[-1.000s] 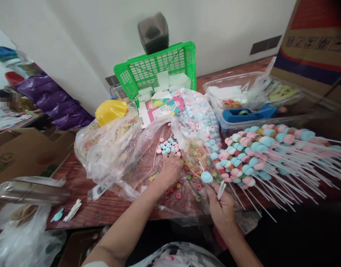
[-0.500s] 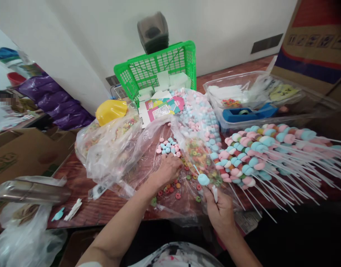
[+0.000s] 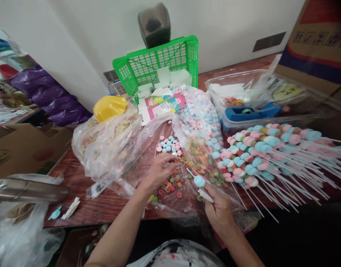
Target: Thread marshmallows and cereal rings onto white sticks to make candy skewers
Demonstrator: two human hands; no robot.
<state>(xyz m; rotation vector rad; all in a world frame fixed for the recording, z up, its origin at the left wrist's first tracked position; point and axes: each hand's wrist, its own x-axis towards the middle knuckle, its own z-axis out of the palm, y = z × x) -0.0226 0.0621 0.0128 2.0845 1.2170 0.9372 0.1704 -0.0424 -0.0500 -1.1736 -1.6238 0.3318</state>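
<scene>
My right hand [image 3: 219, 204] is closed on a white stick that carries one blue marshmallow [image 3: 199, 181] near its bare tip. Also in that hand are more white sticks [image 3: 206, 195], partly hidden by the fingers. My left hand [image 3: 160, 170] hovers over the loose candy with thumb and fingertips apart; nothing clear shows between them. Just beyond it lie loose pink and blue marshmallows [image 3: 169, 143] on clear plastic. Coloured cereal rings [image 3: 173, 184] are scattered below and beside the fingers.
Finished marshmallow skewers [image 3: 259, 148] are piled at the right. Behind stand a bag of marshmallows [image 3: 200, 111], a green basket [image 3: 156, 55] and a clear bin with a blue tape dispenser [image 3: 251, 112]. Bagged rings [image 3: 111, 133] and a steel flask [image 3: 31, 191] occupy the left.
My left hand has drawn back slightly left from beside the marshmallows, its fingers more spread. The stick in my right hand has tilted and shifted a little left.
</scene>
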